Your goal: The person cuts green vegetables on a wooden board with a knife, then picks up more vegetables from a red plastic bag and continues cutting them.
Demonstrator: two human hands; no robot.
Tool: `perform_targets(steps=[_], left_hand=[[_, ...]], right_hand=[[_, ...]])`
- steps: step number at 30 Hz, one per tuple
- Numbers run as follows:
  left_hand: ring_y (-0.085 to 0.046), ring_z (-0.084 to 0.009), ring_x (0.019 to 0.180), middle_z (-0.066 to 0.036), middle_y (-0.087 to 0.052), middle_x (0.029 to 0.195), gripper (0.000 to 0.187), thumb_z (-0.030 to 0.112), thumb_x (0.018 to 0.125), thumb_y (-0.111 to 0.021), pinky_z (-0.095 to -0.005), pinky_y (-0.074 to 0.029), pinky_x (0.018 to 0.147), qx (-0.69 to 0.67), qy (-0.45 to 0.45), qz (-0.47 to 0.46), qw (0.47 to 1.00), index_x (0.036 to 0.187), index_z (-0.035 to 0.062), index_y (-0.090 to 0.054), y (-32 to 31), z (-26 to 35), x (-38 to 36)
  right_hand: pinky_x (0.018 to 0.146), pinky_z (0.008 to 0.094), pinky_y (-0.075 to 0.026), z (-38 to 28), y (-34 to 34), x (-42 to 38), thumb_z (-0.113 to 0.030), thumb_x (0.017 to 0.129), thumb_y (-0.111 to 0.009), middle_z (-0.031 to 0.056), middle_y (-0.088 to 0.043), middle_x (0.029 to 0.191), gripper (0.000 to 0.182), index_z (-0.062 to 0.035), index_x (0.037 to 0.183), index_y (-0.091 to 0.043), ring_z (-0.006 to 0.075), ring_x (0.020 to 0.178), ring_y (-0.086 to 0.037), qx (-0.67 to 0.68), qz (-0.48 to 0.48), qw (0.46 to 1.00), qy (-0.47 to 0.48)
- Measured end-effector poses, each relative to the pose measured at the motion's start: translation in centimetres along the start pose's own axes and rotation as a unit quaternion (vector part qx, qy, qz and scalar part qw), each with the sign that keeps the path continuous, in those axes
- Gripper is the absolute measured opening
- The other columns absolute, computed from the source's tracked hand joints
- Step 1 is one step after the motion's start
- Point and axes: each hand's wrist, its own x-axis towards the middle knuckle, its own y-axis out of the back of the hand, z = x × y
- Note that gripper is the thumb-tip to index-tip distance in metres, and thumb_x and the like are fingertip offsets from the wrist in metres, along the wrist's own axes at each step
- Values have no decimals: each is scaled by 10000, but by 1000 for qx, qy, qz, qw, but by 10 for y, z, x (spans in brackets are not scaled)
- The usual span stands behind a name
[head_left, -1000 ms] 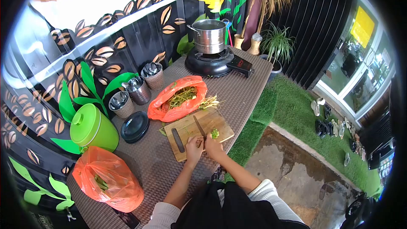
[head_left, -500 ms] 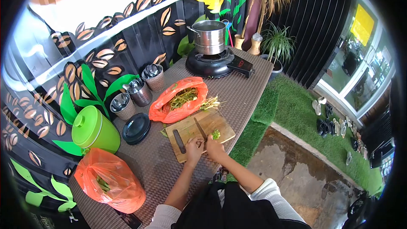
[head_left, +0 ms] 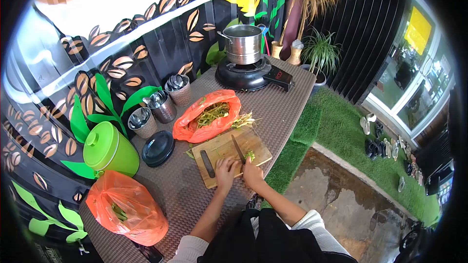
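Relative to the earlier frame, the right hand (head_left: 253,173) and its knife have shifted to the right, away from the left hand (head_left: 225,170), whose fingers have flattened out from a tighter bunch. The right fingers are closed around the handle of a narrow, dark-bladed knife (head_left: 238,147), the handle itself hidden in the grip. The left fingers bend down onto the board; whether they pin anything beneath cannot be told. The blade points toward the board's far edge. Just to its right lies a small heap of chopped green stalks (head_left: 250,155); contact between heap and blade cannot be determined. All rest on a rectangular, light-brown wooden cutting board (head_left: 216,147) with a slot at its left end.

Beyond the board stands an open orange plastic bag (head_left: 187,130) filled with long green stems (head_left: 212,115), a pale-ended bundle (head_left: 245,120) projecting at its right. To the left are round black plates (head_left: 158,148), three cylindrical cutlery holders (head_left: 164,111), a lidded lime-green bucket (head_left: 113,148) and, nearer the person, a second orange plastic bag (head_left: 129,209). At the far end of the brown woven-textured surface (head_left: 181,185), a silver metal pot (head_left: 243,47) sits on a black portable burner (head_left: 240,81).
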Motion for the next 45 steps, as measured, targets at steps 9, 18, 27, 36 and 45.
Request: perform_targets(steps=[9,18,27,36,45], left_hand=[[-514,-314,916,-127,-603,901,150,78,710,-706,-389,-420,833,202,-52,45,977,844,26,-664,27,-19,32],[-511,-291,932,-92,-610,889,111,161,756,-672,-405,-400,817,261,-61,0,963,803,61,-664,18,-28,39],[-564,-288,876,-82,-617,838,57,132,807,-612,-425,-417,758,213,-73,-30,974,782,82,-623,-20,-13,63],[-656,-289,714,-158,-654,734,96,101,813,-603,-389,-493,650,38,-26,-26,999,838,23,-653,-95,-30,148],[-664,-248,657,-145,-670,712,123,96,781,-680,-333,-501,622,-31,19,-28,999,818,-21,-674,-98,-24,171]], right_hand=[[678,458,-540,0,6,1,-111,865,-456,250,-653,814,326,2,1156,-363,384,783,-663,17,-39,999,-10],[649,467,-532,6,2,1,-138,868,-471,252,-642,779,340,21,1147,-360,397,763,-654,29,-29,999,6],[645,491,-519,9,-1,0,-210,902,-455,263,-629,759,387,41,1179,-354,419,749,-643,60,-25,998,4],[612,494,-526,11,-6,-4,-224,919,-437,228,-639,738,294,5,1095,-382,402,712,-651,59,-17,998,-18],[590,490,-525,10,4,-2,-242,923,-440,230,-635,737,352,27,1137,-362,403,690,-648,69,-49,996,-29]])
